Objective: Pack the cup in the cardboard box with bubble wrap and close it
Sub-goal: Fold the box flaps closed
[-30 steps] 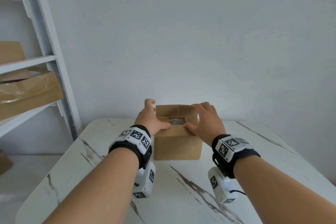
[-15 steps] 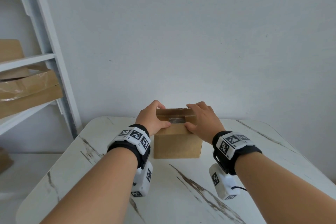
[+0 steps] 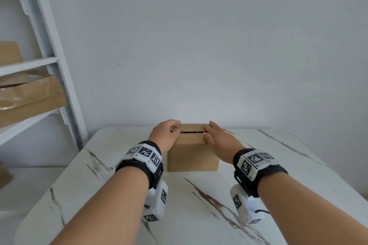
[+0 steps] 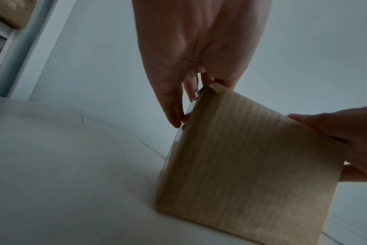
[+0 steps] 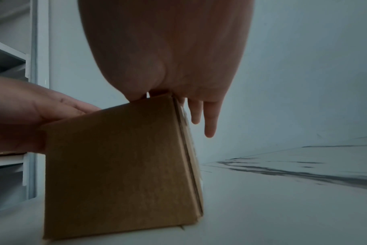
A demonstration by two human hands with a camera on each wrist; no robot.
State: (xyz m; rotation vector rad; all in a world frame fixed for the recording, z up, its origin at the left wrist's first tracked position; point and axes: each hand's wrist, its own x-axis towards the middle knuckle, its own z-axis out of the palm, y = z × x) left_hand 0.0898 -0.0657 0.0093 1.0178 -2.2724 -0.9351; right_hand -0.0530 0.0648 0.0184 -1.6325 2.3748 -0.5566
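Note:
The small brown cardboard box (image 3: 192, 155) stands on the white marble table (image 3: 199, 215) near its far edge. Both top flaps lie folded down, with only a thin dark slit (image 3: 192, 131) between them. My left hand (image 3: 169, 133) is at the box's top left corner, its fingers bent over the far flap and its thumb on the near flap. My right hand (image 3: 216, 137) lies flat on the right side of the top, fingers straight. In the wrist views the box (image 4: 251, 165) (image 5: 119, 165) fills the middle. Cup and bubble wrap are hidden inside.
A white shelf unit (image 3: 51, 61) stands at the left with flat cardboard boxes (image 3: 29, 101) on it. A plain wall rises right behind the table. The table's near half lies under my forearms.
The far flap, upright a second ago, is folded down. The opening that showed the wrap has narrowed to a slit. My right hand has flattened onto the top.

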